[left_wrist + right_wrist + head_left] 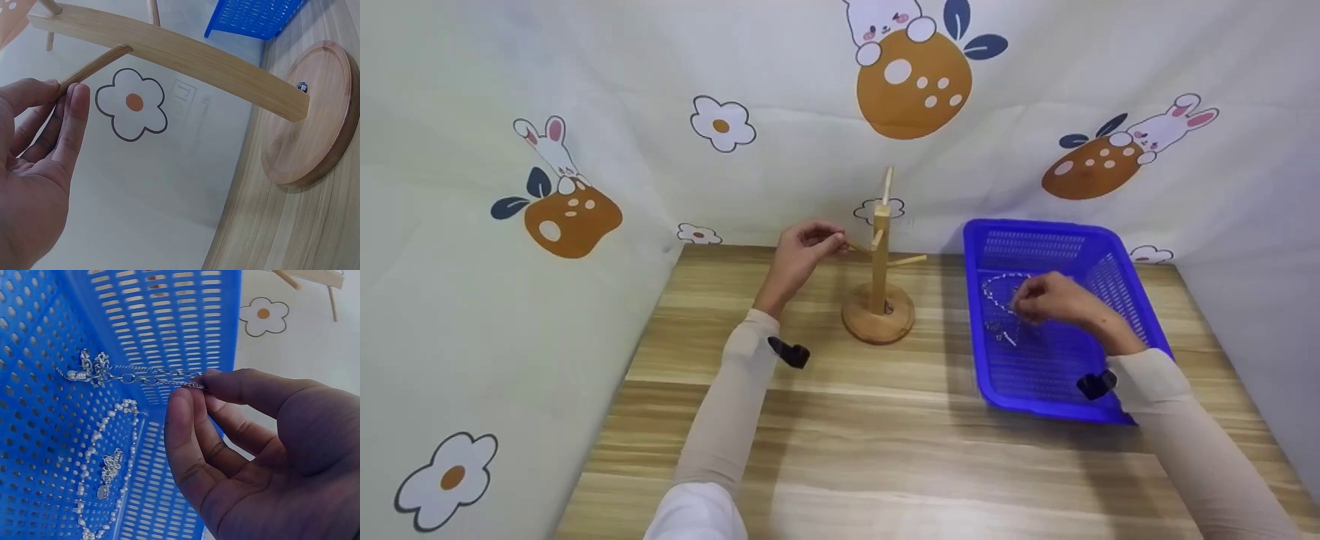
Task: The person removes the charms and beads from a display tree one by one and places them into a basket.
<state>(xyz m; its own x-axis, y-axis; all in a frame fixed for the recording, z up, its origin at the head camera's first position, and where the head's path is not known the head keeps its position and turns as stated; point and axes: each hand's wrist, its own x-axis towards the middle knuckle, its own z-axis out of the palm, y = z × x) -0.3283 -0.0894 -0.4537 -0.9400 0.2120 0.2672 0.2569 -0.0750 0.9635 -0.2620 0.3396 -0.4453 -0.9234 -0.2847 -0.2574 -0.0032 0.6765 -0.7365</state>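
Note:
The left hand (pixel 802 259) pinches the end of a thin peg (pixel 93 66) on the left side of the wooden stand (pixel 880 262), whose round base rests on the table. Over the blue basket (pixel 971 315), the right hand (pixel 1057 300) pinches a silver chain (pixel 149 381) between thumb and fingertips; its lower part hangs in a bunch. In the right wrist view a beaded necklace (pixel 83 475) lies in a loop in the basket, with another small silver chain (pixel 111 467) inside the loop.
The basket stands to the right of the stand on the wood-grain table (pixel 840 450). Behind the table hangs a pale cloth (pixel 795 67) with printed rabbits and flowers. Black wrist cameras sit on both sleeves (pixel 735 405).

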